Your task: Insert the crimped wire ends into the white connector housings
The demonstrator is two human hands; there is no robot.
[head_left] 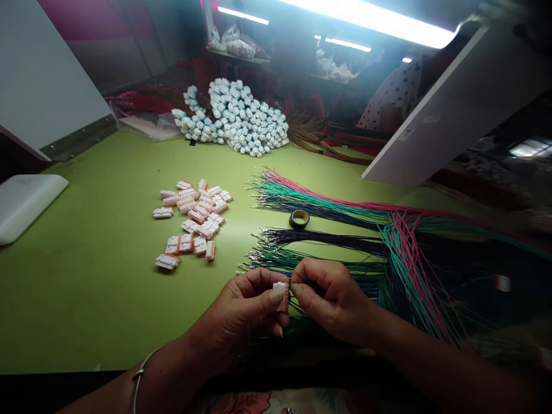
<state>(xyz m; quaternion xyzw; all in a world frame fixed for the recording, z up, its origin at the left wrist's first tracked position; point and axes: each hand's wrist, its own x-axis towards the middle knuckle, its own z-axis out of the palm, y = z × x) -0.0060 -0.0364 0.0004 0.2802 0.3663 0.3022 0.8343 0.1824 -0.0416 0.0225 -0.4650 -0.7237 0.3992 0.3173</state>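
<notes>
Between thumb and fingers, my left hand (245, 302) grips a white and orange connector housing (279, 294) near the front edge of the table. My right hand (330, 296) is closed in a pinch right beside it, on thin dark wire (295, 299) that meets the connector's orange side. Its fingertips hide the wire's end. Bundles of green and dark wires (276, 253) with metal tips lie just beyond my hands. Farther back is a bundle of pink, teal and dark blue wires (319, 198). Loose connector housings (198, 213) lie scattered to the left.
A roll of black tape (299, 218) sits between the wire bundles. White connectors on wires (245, 118) are heaped at the back of the green table (103, 276). A white panel (426, 109) leans at right; a white case (30, 204) lies at left. Behind is a spotted garment (390, 95).
</notes>
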